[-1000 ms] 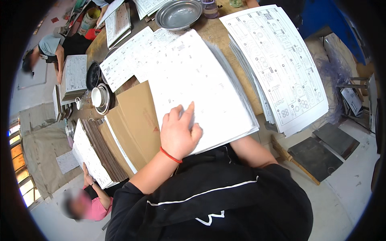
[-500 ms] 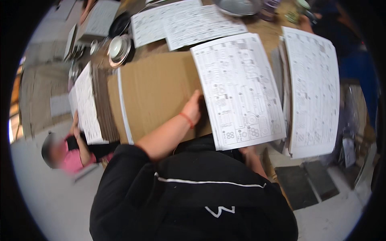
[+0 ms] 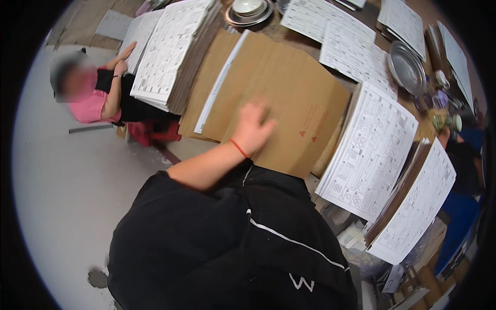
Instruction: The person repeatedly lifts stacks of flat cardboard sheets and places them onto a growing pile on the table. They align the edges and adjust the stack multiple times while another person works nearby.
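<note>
A flat brown cardboard sheet (image 3: pixel 310 93) with small red marks lies on the table before me. A white strip (image 3: pixel 219 85) runs along its left part. My left hand (image 3: pixel 254 126), with a red band at the wrist, is over the cardboard. Its thumb stands apart and the fingers, blurred by motion, look spread with nothing in them. Whether it touches the board I cannot tell. Right of the cardboard lies a white sheet printed with line drawings (image 3: pixel 369 150). My right hand is out of view.
A thick stack of printed sheets (image 3: pixel 173 46) stands at left, near a person in pink (image 3: pixel 93 106). Another stack (image 3: pixel 416 206) overhangs the right side. Metal bowls (image 3: pixel 249 11), a steel basin (image 3: pixel 406 67) and more printed sheets (image 3: pixel 328 23) lie farther back.
The view has turned right. The printed sheet that was beside my left hand now lies right of the cardboard, whose red marks are uncovered. My right hand has gone from view.
</note>
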`<state>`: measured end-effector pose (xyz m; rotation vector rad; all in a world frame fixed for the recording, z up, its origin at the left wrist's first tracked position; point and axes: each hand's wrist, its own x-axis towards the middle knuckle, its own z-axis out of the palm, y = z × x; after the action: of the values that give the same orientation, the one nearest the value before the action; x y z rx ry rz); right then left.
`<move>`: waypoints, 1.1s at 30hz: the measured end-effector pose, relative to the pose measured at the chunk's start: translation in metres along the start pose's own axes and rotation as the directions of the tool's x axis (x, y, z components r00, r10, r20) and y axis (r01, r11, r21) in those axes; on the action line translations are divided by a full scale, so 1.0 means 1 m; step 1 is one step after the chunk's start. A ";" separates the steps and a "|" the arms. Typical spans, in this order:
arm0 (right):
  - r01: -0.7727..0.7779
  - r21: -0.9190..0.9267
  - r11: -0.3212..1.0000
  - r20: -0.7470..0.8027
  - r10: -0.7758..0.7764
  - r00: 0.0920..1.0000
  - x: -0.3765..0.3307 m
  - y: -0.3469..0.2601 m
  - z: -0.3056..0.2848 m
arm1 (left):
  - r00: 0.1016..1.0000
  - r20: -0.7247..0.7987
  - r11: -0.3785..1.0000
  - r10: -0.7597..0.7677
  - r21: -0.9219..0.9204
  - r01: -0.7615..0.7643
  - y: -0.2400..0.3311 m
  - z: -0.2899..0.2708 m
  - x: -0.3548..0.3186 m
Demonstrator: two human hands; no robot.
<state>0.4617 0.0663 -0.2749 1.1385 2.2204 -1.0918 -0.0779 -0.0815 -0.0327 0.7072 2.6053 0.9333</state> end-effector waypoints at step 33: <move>0.044 0.830 0.557 -0.117 0.097 0.988 0.122 -0.394 -0.131 | 0.816 0.555 0.595 0.164 -0.715 0.367 -0.042 0.001 -0.004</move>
<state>0.0680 0.0889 -0.0956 1.6324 1.7224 -2.2481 -0.0885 -0.1115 -0.0604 0.4434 1.4128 1.4241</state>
